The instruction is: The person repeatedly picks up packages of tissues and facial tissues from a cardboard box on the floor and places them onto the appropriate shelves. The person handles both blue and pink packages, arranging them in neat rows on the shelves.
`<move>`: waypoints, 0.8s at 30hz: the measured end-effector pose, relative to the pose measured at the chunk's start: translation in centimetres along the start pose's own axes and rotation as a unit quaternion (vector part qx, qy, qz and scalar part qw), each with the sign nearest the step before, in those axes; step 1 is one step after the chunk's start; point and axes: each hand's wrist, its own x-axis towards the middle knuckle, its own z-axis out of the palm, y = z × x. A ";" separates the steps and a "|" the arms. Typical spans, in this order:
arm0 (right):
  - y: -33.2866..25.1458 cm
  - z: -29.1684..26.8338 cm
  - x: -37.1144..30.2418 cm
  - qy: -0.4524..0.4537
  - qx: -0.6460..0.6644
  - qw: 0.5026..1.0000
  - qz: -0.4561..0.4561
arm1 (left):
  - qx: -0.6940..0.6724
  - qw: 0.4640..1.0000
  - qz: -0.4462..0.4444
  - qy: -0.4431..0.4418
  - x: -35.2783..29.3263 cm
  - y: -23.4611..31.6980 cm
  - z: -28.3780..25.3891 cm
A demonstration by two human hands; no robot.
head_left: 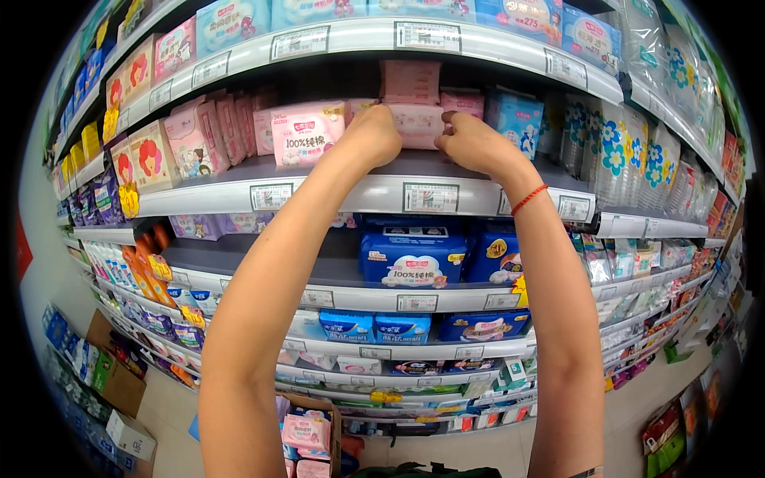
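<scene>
With the pink pack (417, 127) as the clock's centre, an open carton (335, 434) of pink and blue packages stands low and near, toward seven o'clock. Both bare forearms rise from the lower edge, a red cord (530, 199) around the right wrist. At six o'clock the white shelf edge (366, 193) carries price labels.

The pack lies between the hands. The left hand (373, 137) is at its nine o'clock end, knuckles bent — its fingertips are hidden, so I cannot tell whether it pinches. The right hand (476, 145) is at three o'clock, thumb and forefinger at the pack's end; how firmly they close I cannot tell.

The pack is pale pink, wide and low, with darker pink print across its front. Past the left hand, at nine o'clock, stands a larger pink-and-white pack (307, 131); past the right, at three, a blue pack (515, 123). Farther in, at twelve — a stack of small pink packs (410, 82).
</scene>
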 end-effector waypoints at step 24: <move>2.2 1.8 2.2 0.093 0.219 0.969 0.070 | -0.070 0.990 0.040 0.118 2.6 -3.0 2.8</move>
